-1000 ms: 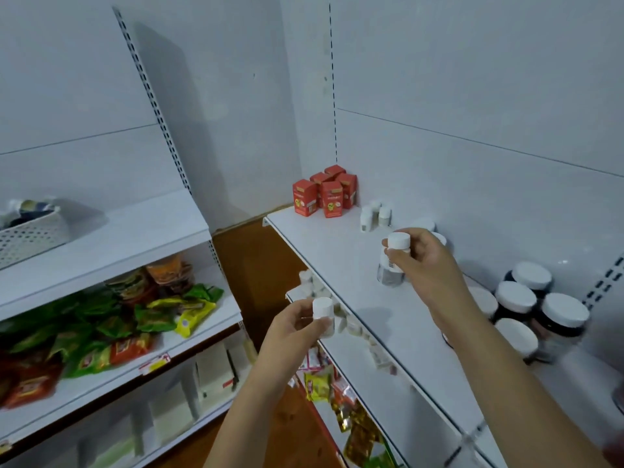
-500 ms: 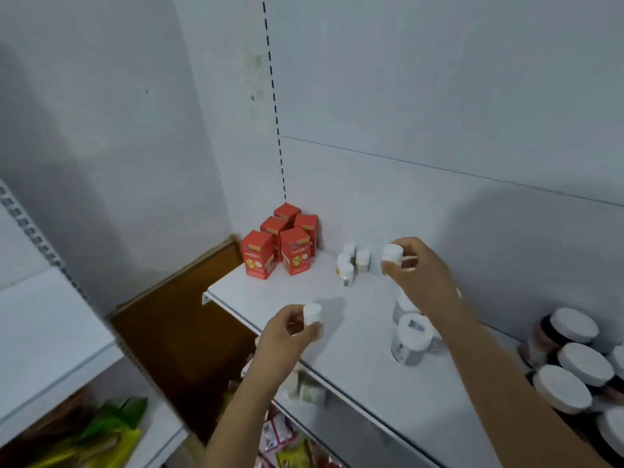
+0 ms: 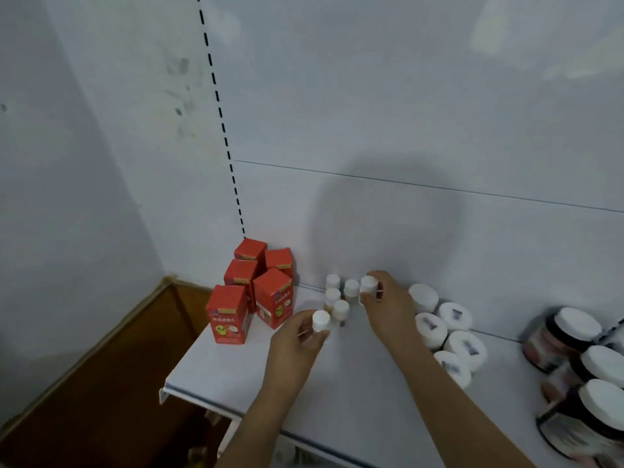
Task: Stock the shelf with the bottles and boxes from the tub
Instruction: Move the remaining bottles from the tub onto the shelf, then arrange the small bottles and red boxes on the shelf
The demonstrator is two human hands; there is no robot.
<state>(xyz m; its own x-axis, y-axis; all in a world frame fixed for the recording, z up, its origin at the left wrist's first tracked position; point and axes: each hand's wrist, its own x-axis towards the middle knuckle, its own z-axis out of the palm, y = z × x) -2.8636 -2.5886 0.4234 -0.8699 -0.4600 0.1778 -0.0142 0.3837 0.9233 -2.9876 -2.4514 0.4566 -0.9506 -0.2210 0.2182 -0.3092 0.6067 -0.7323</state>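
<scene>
Shelf: white, set against a white back panel, left end in view.

Left hand: over the shelf near its front, fingers curled round a small bottle with a white cap; bottle upright, just in front of the standing group. Whether its base touches the shelf, cannot tell.

Right hand: further back, close to the back panel, fingers pinching a second small bottle, also white-capped and upright, right beside the standing group. Contact with the shelf, cannot tell.

Standing group: four small white-capped bottles, upright on the shelf, between the two hands.

Red boxes: five, upright, clustered at the left rear corner of the shelf, left of the small bottles; front box nearest the shelf edge.

White tubs: five wider ones with white lids, in a cluster right of the right hand, some lids bearing a dark mark.

Dark jars: larger, white lids, at the far right of the shelf, blurred.

Brown panel: below and left of the shelf.
</scene>
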